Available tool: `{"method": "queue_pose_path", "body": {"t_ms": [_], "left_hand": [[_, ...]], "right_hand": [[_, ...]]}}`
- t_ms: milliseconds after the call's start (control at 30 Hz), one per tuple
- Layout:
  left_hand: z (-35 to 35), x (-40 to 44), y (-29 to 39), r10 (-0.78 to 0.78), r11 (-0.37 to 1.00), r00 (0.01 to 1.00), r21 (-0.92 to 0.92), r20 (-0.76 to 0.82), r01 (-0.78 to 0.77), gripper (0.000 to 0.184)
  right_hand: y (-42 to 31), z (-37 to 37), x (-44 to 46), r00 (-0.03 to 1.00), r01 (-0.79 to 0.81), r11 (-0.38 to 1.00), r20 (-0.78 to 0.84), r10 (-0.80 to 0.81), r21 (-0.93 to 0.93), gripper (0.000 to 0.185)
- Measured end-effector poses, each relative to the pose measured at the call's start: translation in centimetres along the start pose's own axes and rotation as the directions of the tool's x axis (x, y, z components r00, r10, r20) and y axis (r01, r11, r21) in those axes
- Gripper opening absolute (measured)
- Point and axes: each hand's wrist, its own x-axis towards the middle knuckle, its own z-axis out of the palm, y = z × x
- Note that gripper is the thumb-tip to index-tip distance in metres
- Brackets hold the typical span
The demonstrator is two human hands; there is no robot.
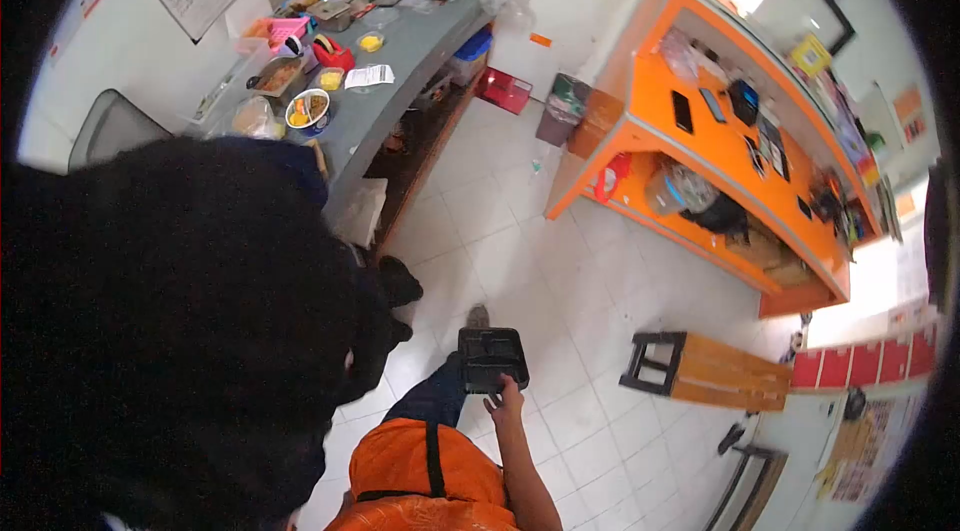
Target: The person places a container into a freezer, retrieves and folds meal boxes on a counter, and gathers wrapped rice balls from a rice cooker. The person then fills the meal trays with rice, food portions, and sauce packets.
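Note:
A black compartment tray (492, 353) hangs in front of my body, over the tiled floor. My right hand (506, 398) grips its near right edge, with some fingers beneath or beside the rim. My left hand does not show; a person in dark clothing (180, 321) fills the left side and covers that area. On the grey counter (400, 49) stand a round bowl of food (307, 109), small yellow cups (371, 42), a white paper slip (369, 75) and a red tape dispenser (333, 53).
An orange desk (650, 121) with phones stands at the right. A wooden bench (720, 371) lies beyond the tray to the right. A grey bin (562, 111) and a red box (503, 91) sit at the back. A mesh chair (115, 126) is at the left.

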Motion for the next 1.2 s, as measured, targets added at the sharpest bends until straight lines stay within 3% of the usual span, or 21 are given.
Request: {"method": "queue_pose_path", "body": {"t_ms": [100,233,300,333,433,500,567,633,733,767,833,867,967,1000,1033,1133,1200], "left_hand": [[1.8,16.7,2.8,0.097,0.991,0.983,0.109,-0.154,-0.081,0.037],[5.0,32.1,1.2,0.051,0.955,0.975,0.295,-0.217,0.016,0.036],[6.6,35.8,-0.8,-0.029,0.924,0.983,0.371,-0.179,0.095,0.036],[7.3,36.8,-1.7,-0.069,0.907,0.984,0.4,-0.164,0.13,0.036],[7.6,36.8,-4.1,-0.15,0.869,0.98,0.455,-0.131,0.194,0.036],[7.3,35.3,-4.7,-0.195,0.845,0.973,0.483,-0.124,0.23,0.036],[6.2,32.7,-4.9,-0.256,0.813,0.957,0.505,-0.135,0.289,0.036],[5.6,31.0,-5.1,-0.308,0.775,0.94,0.535,-0.148,0.338,0.035],[3.7,30.1,-4.4,-0.387,0.703,0.906,0.581,-0.172,0.411,0.035],[3.0,30.3,-3.8,-0.413,0.677,0.895,0.601,-0.167,0.424,0.035],[1.7,29.6,-2.6,-0.463,0.624,0.868,0.629,-0.18,0.464,0.035],[0.9,29.0,-1.6,-0.482,0.593,0.853,0.642,-0.199,0.485,0.035],[0.9,28.7,0.4,-0.546,0.519,0.808,0.669,-0.22,0.533,0.035],[0.8,28.5,1.1,-0.556,0.505,0.799,0.67,-0.231,0.545,0.035],[0.3,28.2,1.7,-0.573,0.487,0.785,0.672,-0.236,0.557,0.035],[-1.0,25.4,3.3,-0.61,0.448,0.741,0.65,-0.281,0.614,0.035],[-1.5,22.6,4.6,-0.634,0.421,0.707,0.628,-0.313,0.655,0.034]], "right_hand": [[-5.2,5.9,4.4,0.999,-0.034,0.996,0.006,0.035,-0.08,0.046],[-13.3,17.0,14.7,0.998,-0.026,0.989,0.05,0.033,-0.144,0.046],[-16.9,23.1,16.2,0.986,0.134,0.975,0.125,-0.113,-0.178,0.048],[-18.3,26.5,17.5,0.981,0.189,0.953,0.088,-0.173,-0.236,0.05],[-20.3,36.3,25.7,0.874,0.451,0.755,0.063,-0.482,-0.477,0.065],[-24.2,43.4,27.4,0.912,0.397,0.75,0.134,-0.388,-0.529,0.083],[-27.8,51.0,27.8,0.912,0.393,0.852,0.265,-0.313,-0.345,0.094],[-30.2,59.1,29.8,0.911,0.368,0.875,0.312,-0.271,-0.315,0.094],[-31.6,72.2,33.3,0.845,0.455,0.88,0.379,-0.377,-0.139,0.097],[-31.9,76.7,36.1,0.82,0.55,0.784,0.365,-0.442,-0.288,0.098],[-34.2,84.5,35.3,0.781,0.624,0.676,0.323,-0.534,-0.391,0.082],[-34.9,88.1,36.0,0.678,0.734,0.594,0.404,-0.614,-0.329,0.085],[-37.0,94.7,39.2,0.578,0.779,0.602,0.571,-0.584,-0.173,0.092],[-37.5,96.0,40.1,0.42,0.879,0.472,0.577,-0.7,-0.066,0.09],[-36.8,96.9,43.8,0.563,0.8,0.575,0.542,-0.624,-0.17,0.092],[-37.1,88.7,50.5,0.691,0.616,0.745,0.63,-0.354,-0.258,0.054],[-36.4,78.9,56.3,0.688,0.309,0.91,0.726,-0.013,-0.277,0.041]]}}
